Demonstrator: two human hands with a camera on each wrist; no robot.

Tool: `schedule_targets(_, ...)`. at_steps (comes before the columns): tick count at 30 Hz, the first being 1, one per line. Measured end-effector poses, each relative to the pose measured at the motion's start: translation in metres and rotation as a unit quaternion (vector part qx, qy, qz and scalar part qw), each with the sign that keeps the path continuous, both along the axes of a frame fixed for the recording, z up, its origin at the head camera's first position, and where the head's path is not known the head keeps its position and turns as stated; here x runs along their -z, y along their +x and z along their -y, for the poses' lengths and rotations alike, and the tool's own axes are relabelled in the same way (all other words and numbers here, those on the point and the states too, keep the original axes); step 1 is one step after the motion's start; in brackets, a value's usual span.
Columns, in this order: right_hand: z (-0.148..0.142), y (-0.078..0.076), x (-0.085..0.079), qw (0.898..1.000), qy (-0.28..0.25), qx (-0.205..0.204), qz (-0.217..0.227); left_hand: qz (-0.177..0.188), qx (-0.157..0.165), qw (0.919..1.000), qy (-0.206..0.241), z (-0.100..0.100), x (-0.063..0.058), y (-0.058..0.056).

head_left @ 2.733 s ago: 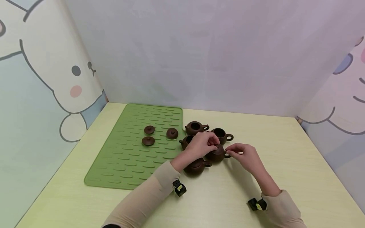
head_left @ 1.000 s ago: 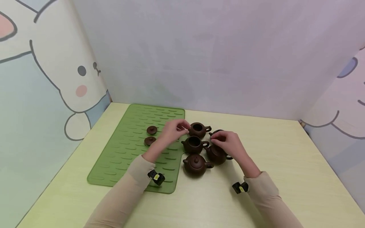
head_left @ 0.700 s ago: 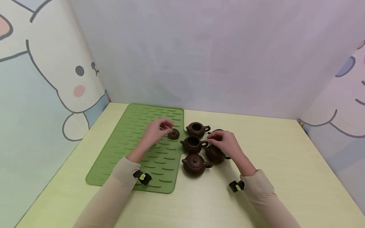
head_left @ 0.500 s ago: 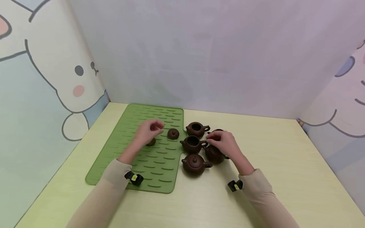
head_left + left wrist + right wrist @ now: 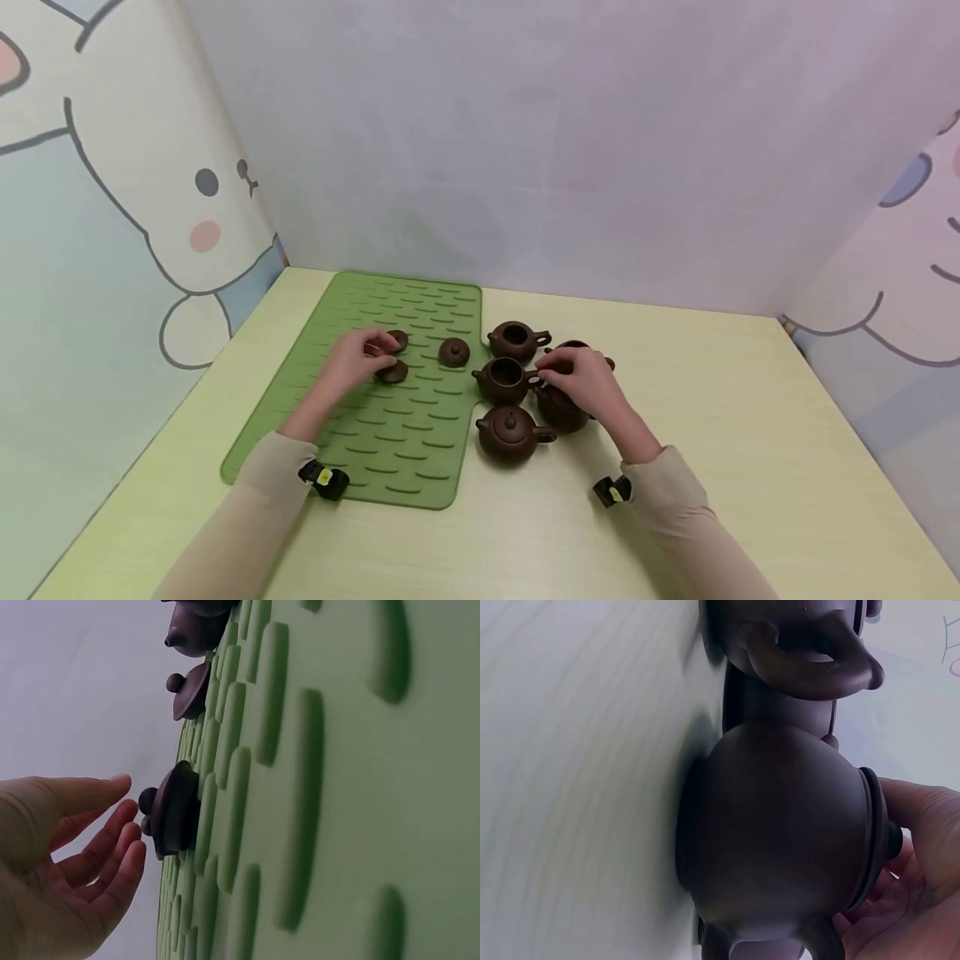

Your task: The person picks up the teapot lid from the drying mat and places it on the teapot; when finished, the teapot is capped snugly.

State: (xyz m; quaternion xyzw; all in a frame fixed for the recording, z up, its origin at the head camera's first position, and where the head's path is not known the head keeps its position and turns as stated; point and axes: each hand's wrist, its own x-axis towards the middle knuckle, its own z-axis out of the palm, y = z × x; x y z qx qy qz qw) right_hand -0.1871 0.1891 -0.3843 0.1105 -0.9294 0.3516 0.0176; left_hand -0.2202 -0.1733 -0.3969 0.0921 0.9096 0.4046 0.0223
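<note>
My left hand (image 5: 351,362) reaches over the green mat at two small dark brown teapot lids, a nearer lid (image 5: 392,372) and a farther lid (image 5: 400,339). In the left wrist view, its thumb and fingers are spread just short of the knob on a lid (image 5: 176,814). A third, rounder lid (image 5: 453,352) lies to the right. My right hand (image 5: 581,379), fingers loosely bent, hovers above a lidded teapot (image 5: 561,412) and partly hides it. The right wrist view shows that teapot (image 5: 780,832) with the fingers behind its lid knob.
Beside the mat (image 5: 375,450) stand a lidded front teapot (image 5: 510,433), an uncovered middle teapot (image 5: 502,381) and an uncovered back teapot (image 5: 515,340). Another teapot (image 5: 573,344) at the back right is partly hidden by my right hand. A wall rises behind the table.
My left hand has left the right-hand teapot's lid and travelled left across the mat to the two small lids. My right hand has moved from that teapot's handle to above it.
</note>
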Motion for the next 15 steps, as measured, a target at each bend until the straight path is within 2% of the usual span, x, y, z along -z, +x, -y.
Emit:
schedule_targets(6, 0.002, 0.0001, 0.003, 1.0, 0.015, 0.005, -0.009, 0.019, -0.001, 0.9997, -0.015, 0.003, 0.0026, -0.0011)
schedule_targets(15, 0.0053, 0.0011, 0.0035, 0.999, 0.03, 0.006, -0.021, 0.015, -0.01, 0.9993, -0.032, 0.0005, 0.0047, -0.0004)
